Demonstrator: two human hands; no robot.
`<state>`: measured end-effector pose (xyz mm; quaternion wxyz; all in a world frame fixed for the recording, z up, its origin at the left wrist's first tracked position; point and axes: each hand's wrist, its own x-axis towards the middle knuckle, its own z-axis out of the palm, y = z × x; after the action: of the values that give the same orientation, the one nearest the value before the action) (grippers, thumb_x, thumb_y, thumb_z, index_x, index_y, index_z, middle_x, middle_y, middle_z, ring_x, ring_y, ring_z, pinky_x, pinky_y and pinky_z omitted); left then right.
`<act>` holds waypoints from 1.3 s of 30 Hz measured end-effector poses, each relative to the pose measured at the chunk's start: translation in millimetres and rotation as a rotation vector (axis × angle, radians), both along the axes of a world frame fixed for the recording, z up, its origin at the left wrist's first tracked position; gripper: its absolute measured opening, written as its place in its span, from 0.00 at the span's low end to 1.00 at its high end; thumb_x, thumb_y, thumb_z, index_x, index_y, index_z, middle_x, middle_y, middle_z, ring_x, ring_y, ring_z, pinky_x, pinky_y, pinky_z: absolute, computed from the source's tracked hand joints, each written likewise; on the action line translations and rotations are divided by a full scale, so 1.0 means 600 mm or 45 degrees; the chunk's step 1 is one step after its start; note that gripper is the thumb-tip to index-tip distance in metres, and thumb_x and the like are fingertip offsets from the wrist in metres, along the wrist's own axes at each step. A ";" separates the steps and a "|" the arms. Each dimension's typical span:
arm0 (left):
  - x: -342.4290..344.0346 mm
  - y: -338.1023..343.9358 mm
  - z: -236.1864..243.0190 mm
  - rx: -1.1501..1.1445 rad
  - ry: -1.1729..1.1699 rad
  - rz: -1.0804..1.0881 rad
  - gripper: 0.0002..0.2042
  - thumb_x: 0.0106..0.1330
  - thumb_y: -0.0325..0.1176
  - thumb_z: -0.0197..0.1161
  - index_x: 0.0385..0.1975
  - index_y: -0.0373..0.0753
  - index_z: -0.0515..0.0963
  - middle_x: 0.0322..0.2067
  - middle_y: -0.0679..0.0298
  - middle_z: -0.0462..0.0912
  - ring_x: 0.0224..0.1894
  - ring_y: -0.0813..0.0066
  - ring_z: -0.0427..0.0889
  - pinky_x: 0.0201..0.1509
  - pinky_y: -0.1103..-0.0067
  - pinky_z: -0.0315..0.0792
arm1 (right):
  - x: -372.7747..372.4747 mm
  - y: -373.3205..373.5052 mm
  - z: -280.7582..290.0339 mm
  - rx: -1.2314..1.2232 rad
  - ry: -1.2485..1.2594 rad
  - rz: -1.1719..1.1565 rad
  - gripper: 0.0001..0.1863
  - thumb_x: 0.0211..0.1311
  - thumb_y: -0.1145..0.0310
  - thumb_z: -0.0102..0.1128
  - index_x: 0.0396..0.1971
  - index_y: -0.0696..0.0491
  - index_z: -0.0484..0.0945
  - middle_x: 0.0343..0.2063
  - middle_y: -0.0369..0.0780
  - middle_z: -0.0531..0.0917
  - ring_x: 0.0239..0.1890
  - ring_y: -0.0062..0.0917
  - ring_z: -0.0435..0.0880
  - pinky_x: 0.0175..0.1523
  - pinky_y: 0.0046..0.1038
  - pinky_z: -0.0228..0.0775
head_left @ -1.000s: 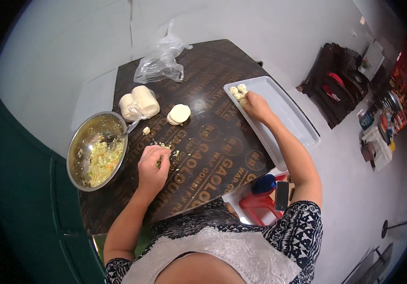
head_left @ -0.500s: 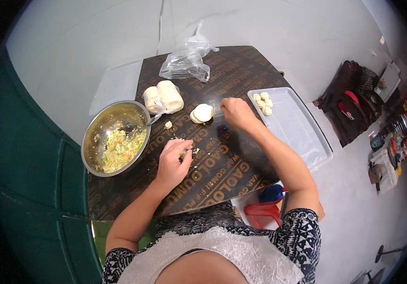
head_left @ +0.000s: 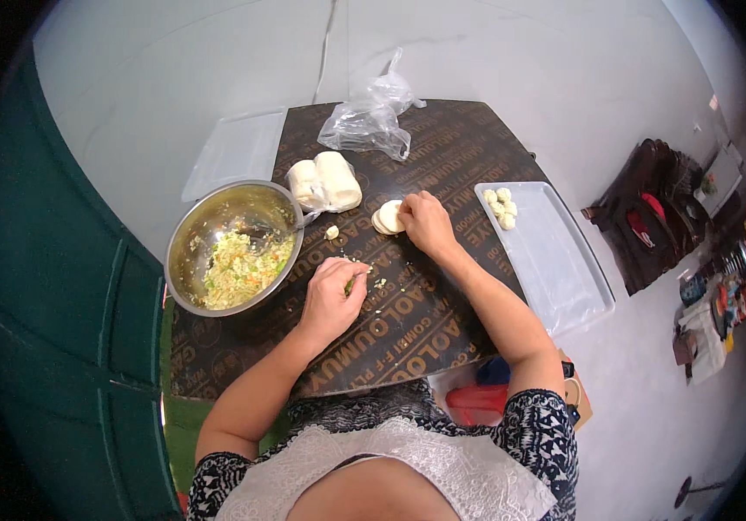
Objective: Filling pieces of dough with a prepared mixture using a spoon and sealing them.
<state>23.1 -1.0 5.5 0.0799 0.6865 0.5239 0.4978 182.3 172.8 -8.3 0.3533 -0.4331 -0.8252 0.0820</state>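
Note:
At the right edge of a small stack of round white dumpling wrappers (head_left: pixel 386 219), my right hand (head_left: pixel 428 226) has its thumb and fingers closed on the top wrapper's rim. Over the table, nearer to me, my left hand (head_left: pixel 335 298) is curled with fingertips drawn together; whatever it may hold is hidden. Bits of filling (head_left: pixel 380 284) lie scattered beside those fingers. To the left stands a steel bowl (head_left: pixel 184 291) of chopped vegetable filling (head_left: pixel 238 267), with a utensil partly visible in it. Several finished dumplings (head_left: pixel 502 208) sit at the far end of a clear plastic tray (head_left: pixel 555 278) on the right.
Behind the bowl are bagged stacks of wrappers (head_left: pixel 336 181), with a small dough piece (head_left: pixel 331 233) nearer. A crumpled clear plastic bag (head_left: pixel 369 126) lies at the table's far edge. A translucent lid (head_left: pixel 238 152) is at the back left. Below the near edge is a red stool (head_left: pixel 477 404).
My right hand has come from just right of the wrapper stack onto its edge. My left hand stays curled near the same spot. The whole view has shifted slightly.

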 end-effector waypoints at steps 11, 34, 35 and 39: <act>-0.009 0.021 -0.012 -0.253 -1.096 -0.138 0.12 0.62 0.26 0.62 0.43 0.29 0.74 0.39 0.59 0.79 0.41 0.79 0.78 0.44 0.83 0.74 | -0.010 -0.108 0.074 -0.670 0.365 0.681 0.05 0.60 0.78 0.57 0.36 0.56 0.75 0.27 0.29 0.75 0.31 0.10 0.71 0.36 0.18 0.66; -0.006 0.005 0.016 -0.602 -1.234 -0.306 0.06 0.66 0.22 0.54 0.38 0.25 0.72 0.35 0.52 0.82 0.35 0.69 0.84 0.38 0.77 0.81 | -0.014 -0.116 0.029 -1.031 0.838 0.635 0.07 0.62 0.70 0.60 0.27 0.58 0.79 0.23 0.30 0.79 0.25 0.11 0.72 0.28 0.18 0.64; -0.002 0.005 0.021 -0.641 -1.256 -0.325 0.06 0.65 0.22 0.54 0.38 0.26 0.72 0.35 0.52 0.82 0.34 0.68 0.84 0.38 0.76 0.81 | -0.014 -0.118 0.030 -1.033 0.836 0.633 0.07 0.62 0.70 0.60 0.27 0.58 0.79 0.23 0.30 0.79 0.25 0.11 0.72 0.28 0.18 0.64; -0.005 0.005 0.018 -0.622 -1.229 -0.397 0.07 0.65 0.21 0.53 0.40 0.26 0.70 0.37 0.50 0.81 0.34 0.68 0.84 0.38 0.77 0.81 | -0.012 -0.132 0.053 -1.220 0.800 0.732 0.07 0.62 0.69 0.60 0.32 0.57 0.78 0.23 0.30 0.78 0.24 0.11 0.71 0.27 0.17 0.63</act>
<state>19.9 2.0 16.4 0.5399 0.4116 0.4203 0.6020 174.9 93.7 23.2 0.3095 -0.2599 -0.6372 0.6562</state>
